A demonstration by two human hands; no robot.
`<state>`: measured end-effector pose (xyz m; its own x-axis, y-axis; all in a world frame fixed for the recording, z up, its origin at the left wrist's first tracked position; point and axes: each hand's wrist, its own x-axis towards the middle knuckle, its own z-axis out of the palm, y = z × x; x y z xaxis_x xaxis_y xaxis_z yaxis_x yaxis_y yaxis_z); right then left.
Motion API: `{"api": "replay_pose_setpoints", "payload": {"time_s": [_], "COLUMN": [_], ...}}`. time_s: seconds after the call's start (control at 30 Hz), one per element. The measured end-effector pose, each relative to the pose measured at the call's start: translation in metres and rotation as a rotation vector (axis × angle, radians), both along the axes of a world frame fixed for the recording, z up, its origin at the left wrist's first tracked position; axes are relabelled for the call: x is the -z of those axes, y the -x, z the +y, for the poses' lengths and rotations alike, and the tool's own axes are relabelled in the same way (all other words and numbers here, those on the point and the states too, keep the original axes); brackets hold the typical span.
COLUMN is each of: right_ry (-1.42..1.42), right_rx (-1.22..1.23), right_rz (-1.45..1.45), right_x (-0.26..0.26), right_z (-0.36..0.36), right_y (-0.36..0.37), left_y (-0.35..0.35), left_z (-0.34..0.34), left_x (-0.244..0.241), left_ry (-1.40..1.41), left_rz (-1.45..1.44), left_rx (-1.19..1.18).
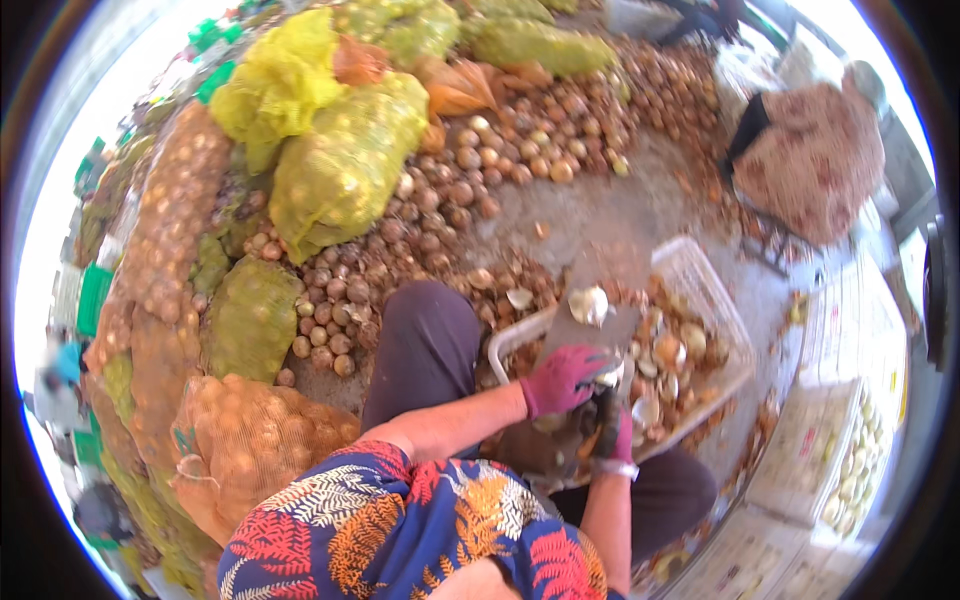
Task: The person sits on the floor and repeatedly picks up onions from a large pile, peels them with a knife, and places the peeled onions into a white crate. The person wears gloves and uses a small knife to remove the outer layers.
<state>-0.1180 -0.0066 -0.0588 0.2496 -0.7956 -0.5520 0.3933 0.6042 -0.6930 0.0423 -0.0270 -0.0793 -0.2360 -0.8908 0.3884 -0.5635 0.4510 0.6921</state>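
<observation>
My left hand (562,380), in a pink and dark glove, is closed around a pale onion (611,375) over a white plastic crate (701,274). Close beside it, my right hand (616,431), in a pink and black glove, is closed at the onion's near side; a dark handle seems to be in it, but the tool is too small to make out. A peeled white onion (589,306) rests on a grey board (566,334) laid across the crate. Onions (670,350) and loose skins fill the crate's right part.
A large heap of unpeeled onions (427,202) spreads ahead and left. Yellow mesh sacks (349,161) and an orange mesh sack (255,427) of onions stand at left. Stacked crates (802,450) hold peeled onions at right. A person (814,161) sits at upper right.
</observation>
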Motion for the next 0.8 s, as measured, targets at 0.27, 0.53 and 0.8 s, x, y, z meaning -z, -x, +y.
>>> {"api": "replay_pose_setpoints", "payload": {"time_s": [0.27, 0.53, 0.8], "right_ry": [0.073, -0.099, 0.11], "right_rx": [0.15, 0.206, 0.266], "right_rz": [-0.283, -0.387, -0.314], "right_x": [-0.001, 0.003, -0.024], "right_z": [-0.008, -0.004, -0.003], "right_y": [0.022, 0.031, 0.016], "left_y": [0.017, 0.018, 0.017], "left_z": [-0.016, -0.017, -0.022], "left_x": [-0.069, -0.063, -0.077], "left_ry": [0.145, 0.109, 0.039], "left_rz": [-0.162, 0.002, 0.19], "left_rx": [0.272, 0.251, 0.275]}}
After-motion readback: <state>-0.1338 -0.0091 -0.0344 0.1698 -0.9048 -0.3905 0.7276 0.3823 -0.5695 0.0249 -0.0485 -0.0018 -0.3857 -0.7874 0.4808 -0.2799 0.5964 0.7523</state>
